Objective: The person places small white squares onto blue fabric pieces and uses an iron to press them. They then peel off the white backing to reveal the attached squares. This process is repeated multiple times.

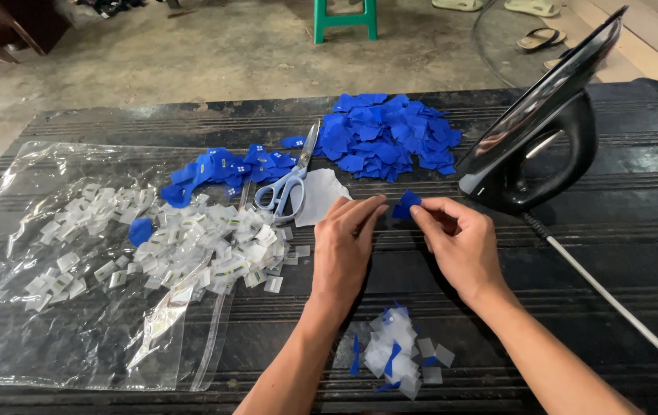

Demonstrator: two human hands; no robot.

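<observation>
Both hands meet over a dark ribbed table [575,253]. Between the fingertips of my left hand [344,246] and my right hand [459,238] sits a small blue fabric piece [406,204], pinched from both sides. A big heap of blue fabric pieces [386,134] lies just beyond the hands. Close to my wrists, near the table's front edge, is a small pile of white and blue scraps [398,353]. A white paper piece [321,196] rests left of my left fingertips.
Scissors with pale blue handles [290,180] lie next to a smaller pile of blue labelled pieces [221,169]. Many small white tags [190,250] cover a clear plastic sheet [29,338] at left. A black iron [544,131] stands upright at right, its white cord [613,300] trailing forward.
</observation>
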